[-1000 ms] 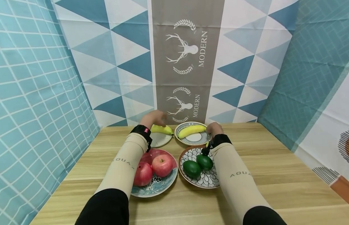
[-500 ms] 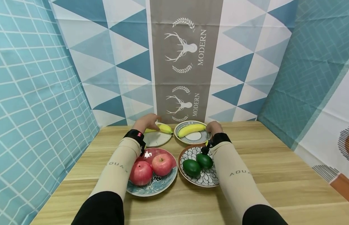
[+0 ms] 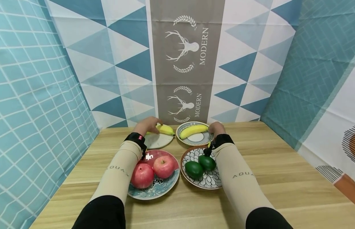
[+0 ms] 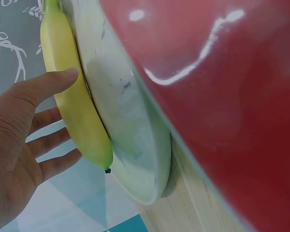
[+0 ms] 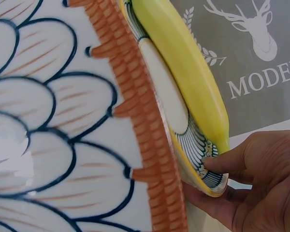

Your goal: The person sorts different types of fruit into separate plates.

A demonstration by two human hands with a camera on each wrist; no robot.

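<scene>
At the back left, a yellow banana (image 3: 165, 129) lies along the far side of a pale marbled plate (image 3: 158, 142). My left hand (image 3: 147, 125) holds this banana (image 4: 77, 101); in the left wrist view its thumb lies across the near side and the fingers are behind. Beside it, a second banana (image 3: 193, 130) rests on a white plate with dark line patterns (image 3: 205, 140). My right hand (image 5: 253, 181) grips this plate's right rim, thumb inside and fingers underneath, close to the banana's end (image 5: 222, 142).
Nearer me, a red and blue plate (image 3: 156, 194) bears two red apples (image 3: 163, 167). To its right, an orange-rimmed petal-patterned plate (image 3: 207, 184) holds two dark green fruits (image 3: 194, 170), partly behind the right forearm. A patterned cloth (image 3: 186, 73) hangs behind the wooden table (image 3: 280, 165).
My left hand has moved left and slightly down along the left banana, and its thumb now lies over it. The right hand stays at its plate's rim. The head view has shifted slightly.
</scene>
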